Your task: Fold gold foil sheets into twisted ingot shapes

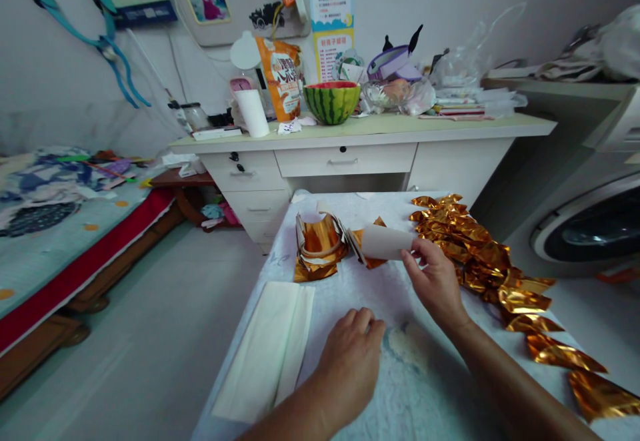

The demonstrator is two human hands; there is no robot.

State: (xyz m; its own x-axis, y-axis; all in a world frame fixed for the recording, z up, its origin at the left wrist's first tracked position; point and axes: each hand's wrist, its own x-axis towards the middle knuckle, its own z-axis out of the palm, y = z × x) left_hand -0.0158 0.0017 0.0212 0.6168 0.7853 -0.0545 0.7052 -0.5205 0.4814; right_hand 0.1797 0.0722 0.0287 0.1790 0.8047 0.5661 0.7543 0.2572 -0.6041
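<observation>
Between the thumb and fingers of my right hand (434, 279) is a white sheet of card (384, 242), raised at the middle of the cloth-covered table (360, 394). My left hand (353, 357) is nearer to me, its fingers curled over the cloth; whether anything is under them is hidden. Left of the card lies a stack of gold foil sheets (320, 235) with a ring-like band on it. Some gold foil (375, 262) shows behind the card. Folded gold foil pieces (470, 247) run along the right side. Pale folded paper (265, 347) rests at the left.
Behind the table is a white desk (345, 135) with a watermelon half (332, 102), an orange bag (281, 79) and a paper roll (253, 113). A bed (30, 254) stands at the left, a washing machine (590, 214) at the right.
</observation>
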